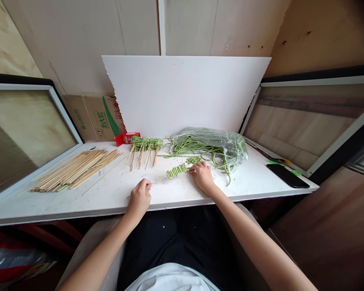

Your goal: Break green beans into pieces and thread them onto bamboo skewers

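My left hand (140,197) is closed round the lower part of a thin bamboo skewer (159,180), which points to the right. A row of folded long bean (176,171) is threaded side by side on its far part. At that end, the fingers of my right hand (202,176) are pinched on the green bean end, partly hidden by the fingertips. Just behind my right hand lies a small heap of short bean pieces (194,160). Farther back, loose long beans (197,145) spill from a clear plastic bag (230,141).
At left lies a pile of bare skewers (75,169). Several finished bean skewers (145,143) rest at the back beside a small red box (128,138). A black phone (287,176) lies at right. A white board (185,95) and a carton (94,117) stand behind the white tabletop (109,198).
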A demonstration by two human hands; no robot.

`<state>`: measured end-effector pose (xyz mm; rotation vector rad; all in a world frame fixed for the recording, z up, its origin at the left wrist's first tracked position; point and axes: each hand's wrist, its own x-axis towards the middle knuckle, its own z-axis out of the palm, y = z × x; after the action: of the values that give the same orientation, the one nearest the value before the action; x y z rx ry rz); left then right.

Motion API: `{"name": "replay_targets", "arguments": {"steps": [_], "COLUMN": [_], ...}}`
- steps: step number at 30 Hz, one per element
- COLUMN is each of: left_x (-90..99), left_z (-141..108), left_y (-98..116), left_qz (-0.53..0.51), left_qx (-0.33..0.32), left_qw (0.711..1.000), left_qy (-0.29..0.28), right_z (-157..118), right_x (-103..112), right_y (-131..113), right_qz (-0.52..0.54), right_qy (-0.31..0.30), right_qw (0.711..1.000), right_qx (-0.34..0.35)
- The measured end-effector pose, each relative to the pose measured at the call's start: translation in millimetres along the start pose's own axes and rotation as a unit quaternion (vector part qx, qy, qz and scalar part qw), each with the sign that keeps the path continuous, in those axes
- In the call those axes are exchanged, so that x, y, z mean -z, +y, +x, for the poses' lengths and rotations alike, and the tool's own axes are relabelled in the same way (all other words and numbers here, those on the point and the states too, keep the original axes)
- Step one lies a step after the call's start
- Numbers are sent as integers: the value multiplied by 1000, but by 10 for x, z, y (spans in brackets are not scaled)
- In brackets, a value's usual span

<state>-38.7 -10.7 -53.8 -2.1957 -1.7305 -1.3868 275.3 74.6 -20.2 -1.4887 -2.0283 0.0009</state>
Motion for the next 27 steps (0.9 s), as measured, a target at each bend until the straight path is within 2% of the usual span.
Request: {"name": "replay_targets", "arguments": {"steps": [3, 6, 9, 12, 20, 27], "left_x": [2, 7, 15, 20, 13, 21], "left_z": [1, 3, 5, 5, 1, 8], "left_y": [-1, 8, 21, 27, 13, 33], "left_qz": [-1, 0, 1, -1, -6, -8], "left_qx": [0, -1, 0, 1, 1, -3], "left_qw": [1000, 1000, 1000, 1000, 1000, 1000], "left_qy": [3, 3, -1, -4, -5, -8], "right_z": [13, 27, 27, 17, -11, -25], "right_x": [20, 32, 42, 69, 135, 195], "right_y": [56, 111, 140, 143, 91, 26], "right_qz": [190, 375, 477, 521, 545, 530], "right_qy": [24, 27, 2, -24, -54, -67], "right_qw": [980, 920, 866, 836, 823, 833], "right_qx": [-46, -109, -151, -168, -152, -142]}}
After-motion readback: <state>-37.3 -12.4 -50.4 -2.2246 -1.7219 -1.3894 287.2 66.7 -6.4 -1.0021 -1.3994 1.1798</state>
